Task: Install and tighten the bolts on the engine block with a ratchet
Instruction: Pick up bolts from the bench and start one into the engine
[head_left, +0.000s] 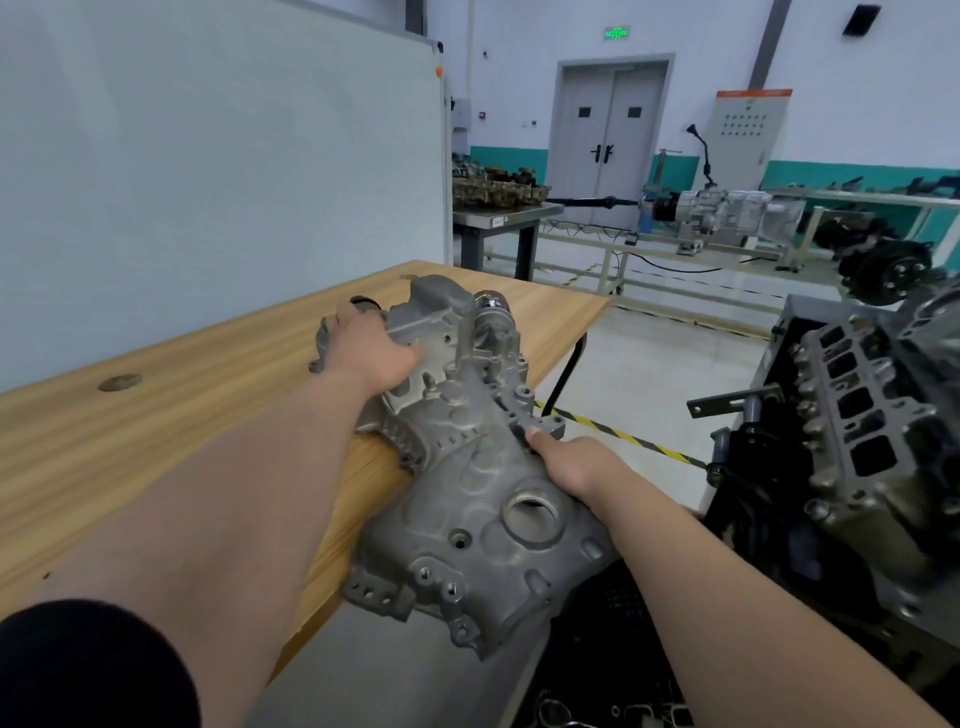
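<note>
Fingers of left hand (371, 351) curled over far end of grey cast cover (467, 499), right hand (574, 462) gripping its right rim with thumb on top, cover lying across right edge of wooden table (182, 415), near half overhanging, engine block (872, 415) off to the right, apart from table.

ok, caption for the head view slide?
Grey cast cover overhanging the table edge, gripped by left hand and right hand; engine block at right.

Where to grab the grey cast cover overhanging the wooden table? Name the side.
Probably two-handed: hold the cover by its bulky far end from the left, where the left hand grips, and its narrow waist's right edge, where the right hand holds. It is long and overhangs the table.
</note>
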